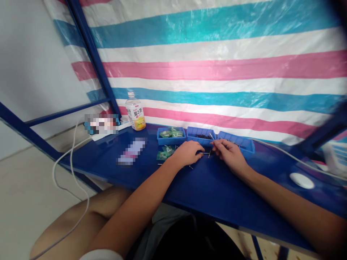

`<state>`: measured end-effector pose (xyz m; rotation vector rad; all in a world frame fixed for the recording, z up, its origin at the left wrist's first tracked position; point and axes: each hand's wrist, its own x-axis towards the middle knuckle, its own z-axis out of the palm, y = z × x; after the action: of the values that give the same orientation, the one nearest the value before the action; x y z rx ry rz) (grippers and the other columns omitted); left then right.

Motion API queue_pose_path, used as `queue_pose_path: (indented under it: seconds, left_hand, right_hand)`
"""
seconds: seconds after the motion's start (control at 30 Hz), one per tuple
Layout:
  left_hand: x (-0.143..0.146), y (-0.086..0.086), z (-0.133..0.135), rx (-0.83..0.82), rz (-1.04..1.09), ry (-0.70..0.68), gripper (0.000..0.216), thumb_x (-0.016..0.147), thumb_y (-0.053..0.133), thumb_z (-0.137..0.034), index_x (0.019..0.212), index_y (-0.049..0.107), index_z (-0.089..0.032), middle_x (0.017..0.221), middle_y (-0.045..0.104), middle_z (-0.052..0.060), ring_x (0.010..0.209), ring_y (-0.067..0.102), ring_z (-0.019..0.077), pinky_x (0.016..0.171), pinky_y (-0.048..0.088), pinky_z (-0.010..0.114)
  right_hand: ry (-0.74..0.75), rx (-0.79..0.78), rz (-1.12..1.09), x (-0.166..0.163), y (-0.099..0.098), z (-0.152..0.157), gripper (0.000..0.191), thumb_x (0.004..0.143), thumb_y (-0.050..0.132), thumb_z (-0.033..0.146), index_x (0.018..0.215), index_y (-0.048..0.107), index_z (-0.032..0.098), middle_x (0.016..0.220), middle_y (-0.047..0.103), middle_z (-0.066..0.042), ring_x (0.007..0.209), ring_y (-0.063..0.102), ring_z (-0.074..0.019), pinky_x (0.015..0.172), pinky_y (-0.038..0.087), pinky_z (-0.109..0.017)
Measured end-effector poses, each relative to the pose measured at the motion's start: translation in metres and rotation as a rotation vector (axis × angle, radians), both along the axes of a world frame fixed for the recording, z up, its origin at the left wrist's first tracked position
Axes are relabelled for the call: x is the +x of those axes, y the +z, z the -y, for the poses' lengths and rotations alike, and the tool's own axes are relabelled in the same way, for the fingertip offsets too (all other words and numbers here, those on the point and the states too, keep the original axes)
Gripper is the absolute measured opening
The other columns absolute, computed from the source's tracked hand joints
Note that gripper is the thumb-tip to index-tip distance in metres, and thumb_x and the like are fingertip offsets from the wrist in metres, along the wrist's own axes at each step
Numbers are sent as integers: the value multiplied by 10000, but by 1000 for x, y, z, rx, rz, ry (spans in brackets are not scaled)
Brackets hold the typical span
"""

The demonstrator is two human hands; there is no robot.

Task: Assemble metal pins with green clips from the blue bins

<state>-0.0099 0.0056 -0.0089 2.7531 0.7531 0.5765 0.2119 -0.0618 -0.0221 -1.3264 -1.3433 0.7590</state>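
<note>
My right hand is closed in a pinch on a thin silver rod, whose tip points up and to the left. To its left, my left hand has curled fingers, closed at the end of another thin silver rod. A small black part lies between the hands near that rod. Just behind them stand a blue bin with small black pieces and a second blue bin, partly hidden by my right hand. Green packets lie left of my left hand, among loose thin rods.
A blue bin of green packets stands at the back. Further left are a drink bottle and a blurred flat object. A white oval object and a cable lie right. Blue frame posts border the table.
</note>
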Motion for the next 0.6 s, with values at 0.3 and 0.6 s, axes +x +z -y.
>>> queue_pose_path:
  seconds: [0.3,0.6]
  left_hand:
    - [2,10,9,-50,164,16,365,1016,632,-316,1338,751,-192,1292,777,125,1213,715,294,1110,535,426]
    - [6,21,15,-374,416,-20,322,1010,672,-368,1262,805,-218,1284,802,81,1131,759,235,1019,585,355]
  right_hand:
    - [56,5,83,0,-2,2,485,954,661,701,909,742,225,746,681,-29,616,562,-164,533,441,-278]
    - [86,139,359,-7,2,11,361,1022,593,586,956,728,257,909,778,-54,790,705,-249,748,578,-388]
